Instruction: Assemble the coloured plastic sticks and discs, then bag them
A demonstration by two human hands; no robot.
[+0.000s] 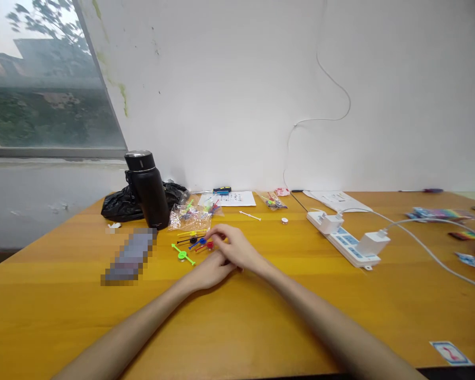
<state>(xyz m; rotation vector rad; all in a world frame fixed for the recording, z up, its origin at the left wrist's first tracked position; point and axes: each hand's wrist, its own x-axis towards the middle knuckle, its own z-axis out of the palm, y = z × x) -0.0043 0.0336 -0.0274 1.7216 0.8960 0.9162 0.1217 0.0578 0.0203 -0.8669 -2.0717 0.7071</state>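
Note:
My right hand (pixel 237 247) crosses over my left hand (pixel 214 270) just in front of a small group of plastic arrow spinners. Its bent fingers are apart, and the tips reach the red spinner (pixel 209 245); whether they touch it, I cannot tell. The fingers of my left hand are hidden beneath the right. Beside the red one lie a blue spinner (pixel 202 241), a black spinner (pixel 193 240) and a yellow spinner (pixel 193 234). A green spinner (pixel 182 255) lies nearest my left wrist. Farther back are a white arrow (pixel 250 216) and a white round piece (pixel 284 220).
A black bottle (pixel 148 192) stands by a black plastic bag (pixel 121 204). Clear bags (pixel 190 217) and printed paper (pixel 237 199) lie behind the spinners. A power strip (pixel 346 245) with chargers and cables is at right. A blurred, pixelated object (pixel 130 256) lies left.

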